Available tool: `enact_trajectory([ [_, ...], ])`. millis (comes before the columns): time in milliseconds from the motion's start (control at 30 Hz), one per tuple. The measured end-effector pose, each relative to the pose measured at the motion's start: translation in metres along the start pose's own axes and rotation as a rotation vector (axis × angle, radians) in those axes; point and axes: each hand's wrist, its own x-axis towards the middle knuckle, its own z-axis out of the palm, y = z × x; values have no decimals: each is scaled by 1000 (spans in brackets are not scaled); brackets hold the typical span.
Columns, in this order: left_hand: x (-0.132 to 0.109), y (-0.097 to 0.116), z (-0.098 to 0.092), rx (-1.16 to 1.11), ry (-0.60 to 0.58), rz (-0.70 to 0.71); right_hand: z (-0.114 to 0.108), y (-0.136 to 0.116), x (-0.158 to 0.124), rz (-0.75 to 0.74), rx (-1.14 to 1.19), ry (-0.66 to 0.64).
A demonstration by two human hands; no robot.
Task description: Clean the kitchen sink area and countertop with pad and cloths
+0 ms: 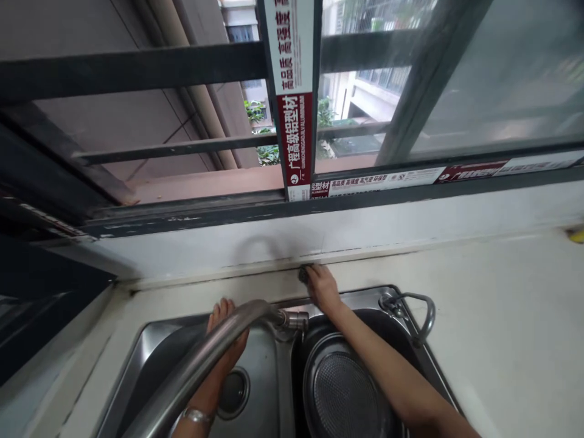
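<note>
My right hand (323,287) reaches past the sink's back rim, its fingers closed on a small dark steel wool scrubber (303,274). The scrubber is pressed to the back strip of the pale countertop (497,316), close to the dark seam (255,274) under the wall. Over the left basin is my left hand (232,344), fingers stretched towards the back rim and no object seen in it. The curved metal faucet (214,359) crosses in front and hides part of that hand. A two-basin steel sink (285,389) lies below both arms.
A round metal pan (344,389) with a dotted base sits in the right basin. A bent metal handle (431,316) rises at the sink's right rear corner. The sliding window (296,134) stands behind, its left side open. Something yellow (577,236) lies at the far right.
</note>
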Motion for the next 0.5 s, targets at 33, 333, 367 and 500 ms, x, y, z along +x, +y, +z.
enact_trajectory([
  [33, 1, 0, -1, 46, 12, 43, 4, -13, 10, -6, -19, -70],
  [333, 11, 4, -18, 164, 86, 195, 20, -98, 70, -329, 46, -456],
  [367, 12, 5, -21, 149, 70, 189, 21, -102, 71, -313, 32, -452],
  [500, 16, 7, -33, 61, -56, 83, 13, -95, 63, -241, 1, -419],
])
